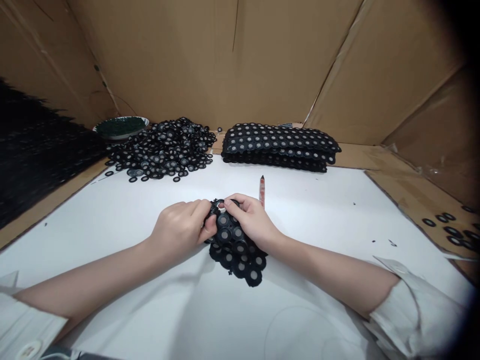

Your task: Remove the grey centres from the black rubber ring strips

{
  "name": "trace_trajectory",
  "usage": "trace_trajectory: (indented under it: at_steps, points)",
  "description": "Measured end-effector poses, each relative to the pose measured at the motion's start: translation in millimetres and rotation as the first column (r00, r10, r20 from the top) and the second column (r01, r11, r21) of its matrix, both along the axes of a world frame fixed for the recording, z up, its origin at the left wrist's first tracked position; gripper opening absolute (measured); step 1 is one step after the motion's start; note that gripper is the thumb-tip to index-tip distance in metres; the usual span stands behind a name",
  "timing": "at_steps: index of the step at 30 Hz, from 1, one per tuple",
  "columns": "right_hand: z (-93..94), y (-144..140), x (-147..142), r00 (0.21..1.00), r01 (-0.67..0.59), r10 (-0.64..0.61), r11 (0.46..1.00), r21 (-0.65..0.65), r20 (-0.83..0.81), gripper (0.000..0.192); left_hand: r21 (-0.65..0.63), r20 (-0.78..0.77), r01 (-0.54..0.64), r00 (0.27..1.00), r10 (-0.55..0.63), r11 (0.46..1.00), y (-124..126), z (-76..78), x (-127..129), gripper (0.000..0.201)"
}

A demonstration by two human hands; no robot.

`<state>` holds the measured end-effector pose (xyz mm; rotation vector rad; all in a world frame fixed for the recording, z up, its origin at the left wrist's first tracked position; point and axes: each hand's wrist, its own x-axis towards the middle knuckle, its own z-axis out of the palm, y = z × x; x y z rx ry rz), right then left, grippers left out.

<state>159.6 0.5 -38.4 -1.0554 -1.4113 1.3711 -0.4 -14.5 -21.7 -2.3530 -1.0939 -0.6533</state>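
Observation:
Between my hands is a sheet of joined black discs (237,242) with grey centres, bunched up and partly hanging down onto the white table. My left hand (186,220) is closed on its upper left edge, fingers curled and thumb pressed in. At the upper right edge, my right hand (252,216) pinches the sheet between thumb and fingers. A pale gap shows at the top of the sheet between the two hands. Whatever small part lies under the fingertips is hidden.
A heap of loose black rings (165,147) lies at the back left beside a bowl of dark green bits (120,127). Folded disc sheets (279,145) are stacked behind. A pointed red-and-white tool (262,191) lies beyond my right hand. More rings (453,232) sit far right. Cardboard walls (210,65) enclose the white tabletop (322,200).

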Motion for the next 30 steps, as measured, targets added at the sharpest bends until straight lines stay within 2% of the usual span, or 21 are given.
trace_trajectory:
  at_steps: [3, 7, 11, 16, 18, 21, 24, 27, 30]
  points:
    - [-1.4, 0.2, 0.3, 0.999, -0.017, 0.016, 1.000, -0.023, -0.028, 0.022, 0.043, -0.072, 0.047, 0.996, -0.044, 0.998, -1.2, -1.3, 2.4, 0.022]
    - [-2.4, 0.3, 0.8, 0.999, -0.038, 0.036, 0.998, -0.041, -0.032, 0.024, -0.010, -0.105, 0.047, 0.993, -0.048, 0.999, -3.5, -2.0, 5.4, 0.022]
    - [-1.8, 0.4, 1.1, 0.999, -0.029, 0.027, 0.997, -0.065, -0.031, 0.026, -0.027, -0.128, 0.004, 0.992, -0.008, 1.000, -8.1, 0.0, 7.3, 0.025]
    - [-1.7, 0.6, 0.9, 1.000, -0.013, 0.011, 0.997, -0.077, -0.027, 0.027, 0.092, -0.155, -0.080, 0.983, 0.094, 0.992, -9.6, -1.3, 7.8, 0.026]
    - [-2.0, 0.6, 0.4, 1.000, 0.002, -0.004, 0.998, -0.069, -0.027, 0.025, 0.086, -0.141, -0.102, 0.984, 0.113, 0.991, -8.0, -3.4, 7.6, 0.025]
    - [-2.2, 0.1, -0.7, 0.999, 0.016, -0.018, 0.997, -0.076, -0.029, 0.024, 0.016, -0.130, -0.094, 0.987, 0.096, 0.995, -6.1, -4.7, 7.7, 0.025]
    - [-2.9, -0.5, -1.3, 0.999, 0.033, -0.034, 0.998, -0.062, -0.011, 0.023, -0.124, -0.122, -0.071, 0.991, 0.055, 0.990, -6.5, -2.8, 8.8, 0.024]
    - [-2.9, -1.1, -0.8, 0.999, 0.032, -0.032, 0.999, -0.013, 0.002, 0.023, -0.297, -0.097, -0.048, 0.995, 0.020, 0.954, -7.5, 0.5, 9.6, 0.024]
    - [-0.3, -2.4, 0.6, 0.999, -0.031, 0.031, 1.000, 0.000, -0.038, 0.025, -0.432, -0.040, -0.071, 0.997, 0.060, 0.899, -6.7, 3.2, 8.0, 0.019]
